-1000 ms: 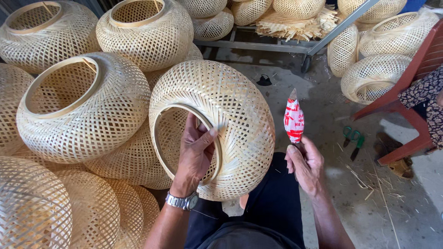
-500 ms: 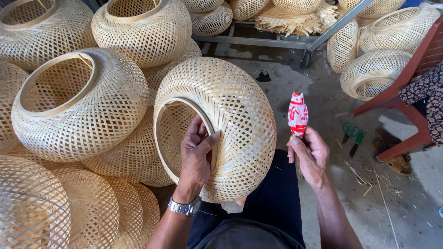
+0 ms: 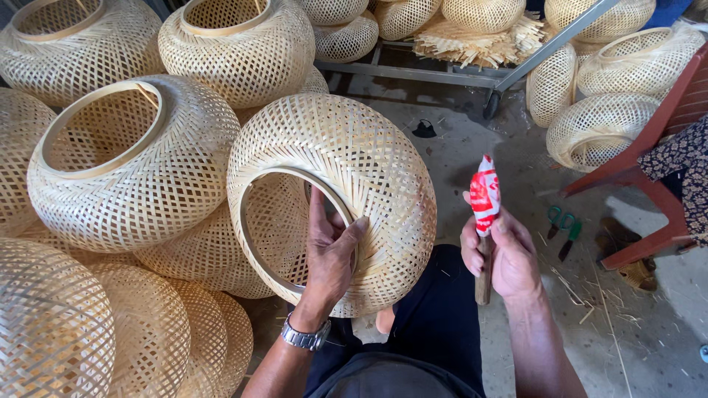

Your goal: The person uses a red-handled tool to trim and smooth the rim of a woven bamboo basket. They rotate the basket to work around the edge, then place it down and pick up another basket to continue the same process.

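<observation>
Since the earlier frames, little has shifted: the right hand [image 3: 509,254] has sunk slightly with its tool, and the left hand [image 3: 330,254] has kept its place on the rim.

Seen from the head camera, the left hand grips the round, pale woven-bamboo lampshade [image 3: 346,184] at the smooth bent-wood hoop of its opening. Its fingers [image 3: 318,214] reach inside the shade while the thumb presses the outer weave, so the hand is clamped on the rim. A metal wristwatch [image 3: 304,337] sits on that wrist. This shade rests on its side against the person's lap in dark trousers [image 3: 435,324], its opening facing the camera, the strips forming an open diagonal lattice that tightens toward the hoop.

His right hand is closed around a slim wooden-handled tool [image 3: 484,228], held upright; its upper end is wrapped in red-and-white plastic. That hand is just beside the shade, not touching it.

Many similar woven bamboo shades [image 3: 133,169] are stacked at the left and along the top. A red chair [image 3: 649,177] stands at the right, and small green-handled scissors [image 3: 564,221] lie on the concrete floor [image 3: 649,332] among bamboo slivers.
</observation>
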